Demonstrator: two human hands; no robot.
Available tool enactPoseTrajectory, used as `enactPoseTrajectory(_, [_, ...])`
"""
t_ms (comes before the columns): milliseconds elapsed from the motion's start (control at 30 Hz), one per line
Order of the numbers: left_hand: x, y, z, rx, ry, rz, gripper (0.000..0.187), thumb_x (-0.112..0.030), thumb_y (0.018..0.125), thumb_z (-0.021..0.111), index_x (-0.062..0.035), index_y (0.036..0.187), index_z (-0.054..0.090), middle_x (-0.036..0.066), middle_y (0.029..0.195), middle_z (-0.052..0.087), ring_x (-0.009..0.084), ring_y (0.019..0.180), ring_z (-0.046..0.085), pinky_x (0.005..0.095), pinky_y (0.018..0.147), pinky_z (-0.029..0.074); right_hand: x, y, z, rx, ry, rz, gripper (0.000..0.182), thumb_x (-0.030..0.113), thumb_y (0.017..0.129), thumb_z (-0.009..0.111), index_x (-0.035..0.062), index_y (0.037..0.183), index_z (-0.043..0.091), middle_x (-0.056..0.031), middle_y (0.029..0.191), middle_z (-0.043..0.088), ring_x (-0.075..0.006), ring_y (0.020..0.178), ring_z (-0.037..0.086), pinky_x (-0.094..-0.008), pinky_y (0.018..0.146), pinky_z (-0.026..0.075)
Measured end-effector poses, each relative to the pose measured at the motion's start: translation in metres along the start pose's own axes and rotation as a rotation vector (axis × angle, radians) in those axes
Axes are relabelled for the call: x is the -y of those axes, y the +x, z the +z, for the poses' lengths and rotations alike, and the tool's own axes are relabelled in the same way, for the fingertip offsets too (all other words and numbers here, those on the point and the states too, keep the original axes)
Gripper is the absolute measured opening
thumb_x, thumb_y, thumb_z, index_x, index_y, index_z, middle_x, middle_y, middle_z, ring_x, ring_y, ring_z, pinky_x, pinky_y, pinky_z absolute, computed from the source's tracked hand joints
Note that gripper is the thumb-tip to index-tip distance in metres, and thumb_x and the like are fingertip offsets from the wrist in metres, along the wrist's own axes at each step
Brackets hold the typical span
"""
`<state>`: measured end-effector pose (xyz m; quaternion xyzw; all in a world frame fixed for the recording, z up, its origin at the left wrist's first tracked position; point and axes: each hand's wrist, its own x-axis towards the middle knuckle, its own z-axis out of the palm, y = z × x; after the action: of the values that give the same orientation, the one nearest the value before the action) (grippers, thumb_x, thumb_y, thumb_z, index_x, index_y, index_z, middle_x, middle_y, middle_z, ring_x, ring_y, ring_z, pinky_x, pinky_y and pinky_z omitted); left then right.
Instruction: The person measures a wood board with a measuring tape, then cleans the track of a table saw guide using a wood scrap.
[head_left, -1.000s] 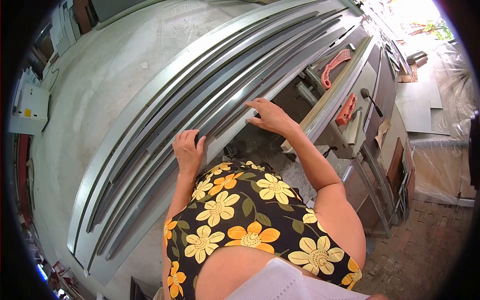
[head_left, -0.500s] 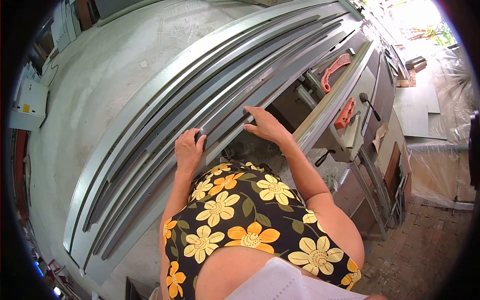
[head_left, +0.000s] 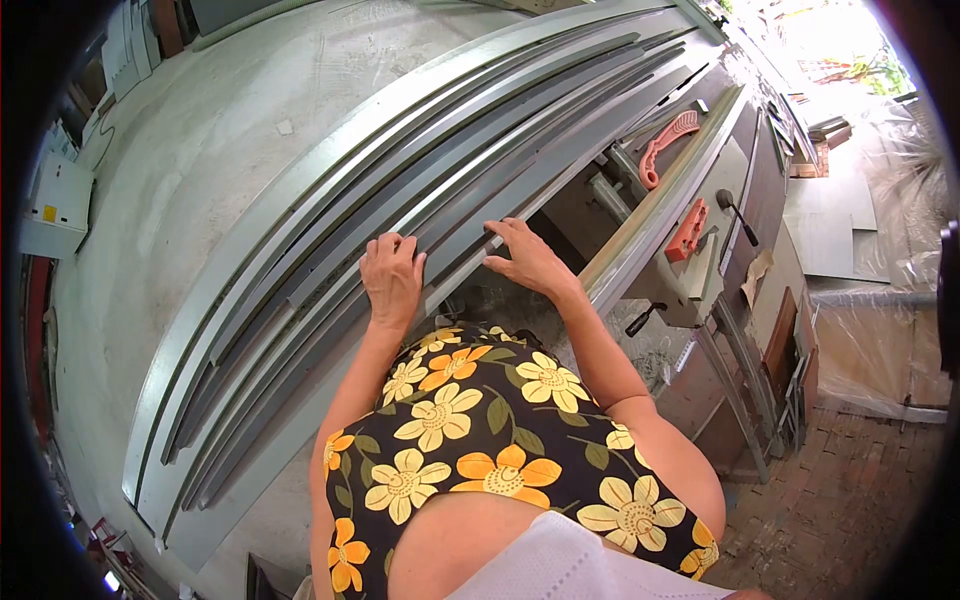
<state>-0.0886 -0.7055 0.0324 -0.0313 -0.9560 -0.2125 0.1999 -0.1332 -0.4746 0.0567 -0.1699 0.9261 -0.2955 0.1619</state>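
Observation:
Long grey strips point(head_left: 470, 205) lie side by side on a long pale machine table point(head_left: 150, 440), looking curved through the wide lens. My left hand point(head_left: 393, 285) rests over the near strips, fingers bent around a strip's edge and thumb to the right. What lies under those fingertips is hidden. To its right, my right hand point(head_left: 530, 260) is at the near edge of the strips. Its index finger and thumb are spread apart, with the strip edge between them; the other fingers are partly hidden.
Right of the strips lie a pink curved handle point(head_left: 665, 148) and a red-orange block point(head_left: 687, 230). Black-knobbed levers point(head_left: 645, 318) stick out from the machine. Boards point(head_left: 785, 340) lean at the right above a brick floor point(head_left: 840, 490). A white cabinet point(head_left: 55, 205) stands at far left.
My left hand has moved up and right along the strips, and its fingers have turned over them. A dark spot beside its thumb no longer shows. My right hand has barely shifted.

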Motion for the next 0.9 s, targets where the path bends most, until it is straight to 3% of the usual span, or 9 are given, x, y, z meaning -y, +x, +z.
enactPoseTrajectory(267, [0.01,0.003,0.008,0.064,-0.019,0.004,0.029,-0.018,0.08,0.072,-0.0111,0.107,0.067,0.006,0.098,0.062,0.0256,0.093,0.057,0.0392,0.076,0.043,0.004,-0.002,-0.001,0.032,0.034,0.033,0.061,0.027,0.085,0.068,0.0084,0.138,0.045,-0.0223,0.139,0.043,-0.0363,0.122,0.05,-0.0392,0.104,0.04])
enactPoseTrajectory(367, [0.014,-0.001,0.004,0.009,-0.063,-0.007,0.029,-0.017,0.081,0.071,-0.0111,0.109,0.066,0.006,0.098,0.063,0.0258,0.094,0.059,0.0392,0.077,0.043,-0.001,-0.001,0.002,-0.031,-0.049,-0.047,0.059,0.026,0.084,0.068,0.0084,0.136,0.046,-0.0211,0.135,0.046,-0.0335,0.116,0.055,-0.0391,0.101,0.043])
enactPoseTrajectory(600, [0.048,-0.025,-0.036,-0.053,0.033,-0.174,0.026,-0.015,0.077,0.074,-0.0106,0.102,0.068,0.004,0.097,0.063,0.0243,0.093,0.058,0.0393,0.076,0.043,0.016,0.004,-0.007,-0.126,0.027,0.042,0.046,0.023,0.083,0.069,0.0085,0.125,0.059,-0.0147,0.102,0.061,-0.0252,0.084,0.063,-0.0367,0.08,0.051])
enactPoseTrajectory(900, [0.061,-0.033,-0.045,0.106,0.183,-0.226,0.026,-0.018,0.073,0.078,-0.0122,0.097,0.069,0.003,0.091,0.061,0.0236,0.092,0.056,0.0396,0.076,0.042,0.032,0.019,0.001,-0.053,0.079,-0.079,0.045,0.02,0.084,0.069,0.0082,0.126,0.058,-0.015,0.105,0.061,-0.0246,0.089,0.066,-0.036,0.082,0.051])
